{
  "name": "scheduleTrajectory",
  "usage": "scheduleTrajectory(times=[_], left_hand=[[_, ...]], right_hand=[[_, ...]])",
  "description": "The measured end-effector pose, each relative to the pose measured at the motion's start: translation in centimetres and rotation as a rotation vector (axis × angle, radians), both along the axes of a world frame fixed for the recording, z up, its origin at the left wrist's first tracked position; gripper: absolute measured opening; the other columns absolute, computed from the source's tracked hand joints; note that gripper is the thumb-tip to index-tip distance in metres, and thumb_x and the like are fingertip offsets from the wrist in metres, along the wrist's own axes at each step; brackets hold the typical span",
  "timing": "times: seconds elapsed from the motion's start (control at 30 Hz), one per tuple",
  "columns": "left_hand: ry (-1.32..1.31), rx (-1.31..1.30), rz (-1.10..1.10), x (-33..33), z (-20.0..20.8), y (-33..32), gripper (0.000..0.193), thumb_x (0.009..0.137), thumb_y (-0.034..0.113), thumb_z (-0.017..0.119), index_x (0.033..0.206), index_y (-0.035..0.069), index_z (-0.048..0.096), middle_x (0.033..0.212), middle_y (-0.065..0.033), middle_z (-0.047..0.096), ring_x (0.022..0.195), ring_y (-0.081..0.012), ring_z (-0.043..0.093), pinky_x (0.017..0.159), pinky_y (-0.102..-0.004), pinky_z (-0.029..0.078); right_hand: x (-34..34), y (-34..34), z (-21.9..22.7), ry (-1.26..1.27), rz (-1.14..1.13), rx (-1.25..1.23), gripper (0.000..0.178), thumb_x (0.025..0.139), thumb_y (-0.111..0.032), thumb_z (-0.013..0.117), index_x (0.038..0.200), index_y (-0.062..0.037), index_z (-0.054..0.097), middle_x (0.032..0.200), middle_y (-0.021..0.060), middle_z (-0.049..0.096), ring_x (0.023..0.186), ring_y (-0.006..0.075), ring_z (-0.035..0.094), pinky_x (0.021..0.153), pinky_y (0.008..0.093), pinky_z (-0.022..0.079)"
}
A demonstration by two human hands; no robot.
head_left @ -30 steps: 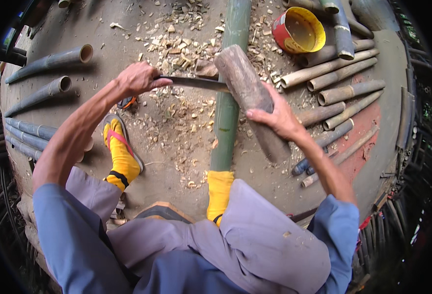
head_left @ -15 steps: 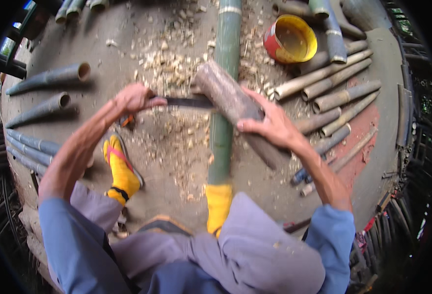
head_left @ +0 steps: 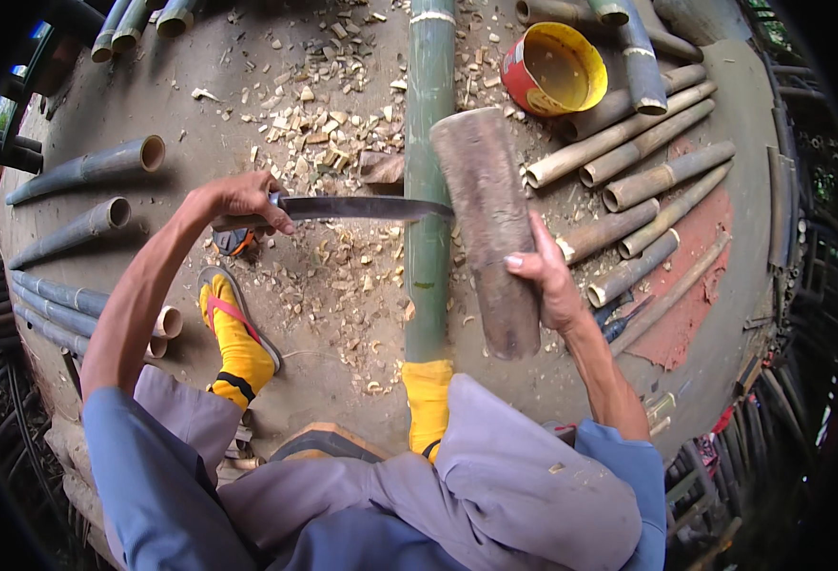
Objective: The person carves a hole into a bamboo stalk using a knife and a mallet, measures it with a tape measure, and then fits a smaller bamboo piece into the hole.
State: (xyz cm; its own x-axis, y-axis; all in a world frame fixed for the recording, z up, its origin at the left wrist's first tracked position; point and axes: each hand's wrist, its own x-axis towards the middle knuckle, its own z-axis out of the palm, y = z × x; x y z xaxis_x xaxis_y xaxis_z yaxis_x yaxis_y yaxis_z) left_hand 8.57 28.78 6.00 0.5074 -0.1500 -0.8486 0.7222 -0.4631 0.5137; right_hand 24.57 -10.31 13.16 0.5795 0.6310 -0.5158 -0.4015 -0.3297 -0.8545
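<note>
My left hand [head_left: 251,200] is closed round the handle of a machete [head_left: 352,207]. Its long dark blade lies across a thick green bamboo pole [head_left: 427,266], edge against it as far as I can see. My right hand [head_left: 549,281] grips a heavy wooden block [head_left: 487,228] from its right side, thumb on top. The block is held above the ground just right of the pole, its upper end close to the blade's tip. At the pole's near end is my foot in a yellow sock [head_left: 428,404].
Wood chips [head_left: 324,128] litter the ground. A small wooden piece [head_left: 381,168] sits beside the pole. Cut bamboo lengths [head_left: 638,147] lie at right near a red-yellow bucket [head_left: 522,81], and more bamboo tubes [head_left: 81,176] at left. An orange-black tool [head_left: 238,242] lies under my left hand.
The wooden block has swung from a slant over the pole to nearly upright at its right. My right hand has turned with it, and the machete blade now shows across the pole.
</note>
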Motion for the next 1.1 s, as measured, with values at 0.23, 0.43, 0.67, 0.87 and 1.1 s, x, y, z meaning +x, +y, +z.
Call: scheduleTrajectory(times=[0.23, 0.43, 0.67, 0.87, 1.1], left_hand=[[-0.241, 0.285, -0.025, -3.8, 0.1, -4.3, 0.038, 0.061, 0.021, 0.069, 0.090, -0.004, 0.065, 0.063, -0.0091, 0.062, 0.054, -0.0184, 0.059, 0.054, -0.0327, 0.048], [-0.214, 0.395, 0.034, -5.9, -0.4, -6.2, 0.054, 0.060, 0.026, 0.074, 0.106, -0.001, 0.066, 0.081, -0.0178, 0.069, 0.067, -0.0248, 0.066, 0.070, -0.0360, 0.054], [-0.950, 0.898, -0.137, -5.8, 2.2, -6.8, 0.028, 0.069, 0.012, 0.070, 0.091, 0.009, 0.052, 0.077, -0.0107, 0.059, 0.069, -0.0284, 0.060, 0.062, -0.0418, 0.047], [-0.698, 0.719, -0.280, -8.1, 2.7, -7.1, 0.034, 0.065, 0.011, 0.070, 0.091, 0.007, 0.049, 0.076, -0.0104, 0.057, 0.071, -0.0323, 0.061, 0.060, -0.0413, 0.048], [-0.618, 0.660, -0.360, -7.8, 2.4, -6.3, 0.033, 0.065, 0.021, 0.069, 0.085, 0.009, 0.047, 0.074, -0.0095, 0.059, 0.066, -0.0301, 0.061, 0.057, -0.0410, 0.048]], right_hand=[[-2.5, -2.5, -1.7, -0.323, -0.041, -0.149, 0.081, 0.067, -0.031, 0.078, 0.129, 0.0039, 0.038, 0.112, 0.0184, 0.057, 0.102, 0.0273, 0.057, 0.091, 0.0367, 0.044], [-4.4, -4.1, -1.7, -0.559, 0.063, -0.336, 0.085, 0.065, -0.029, 0.078, 0.131, 0.0039, 0.035, 0.111, 0.0247, 0.059, 0.101, 0.0326, 0.060, 0.091, 0.0415, 0.047], [-7.0, -5.1, -2.3, -0.507, -0.060, -0.334, 0.087, 0.066, -0.029, 0.080, 0.133, 0.0020, 0.033, 0.108, 0.0233, 0.061, 0.098, 0.0331, 0.063, 0.087, 0.0404, 0.049], [-9.5, -6.1, -2.9, -0.435, 0.017, -0.402, 0.084, 0.067, -0.023, 0.078, 0.133, 0.0005, 0.033, 0.109, 0.0256, 0.060, 0.098, 0.0368, 0.062, 0.085, 0.0422, 0.050], [-10.4, -6.5, -3.2, -0.510, 0.058, -0.425, 0.082, 0.065, -0.020, 0.078, 0.133, -0.0011, 0.036, 0.113, 0.0240, 0.057, 0.102, 0.0356, 0.060, 0.087, 0.0416, 0.048]])
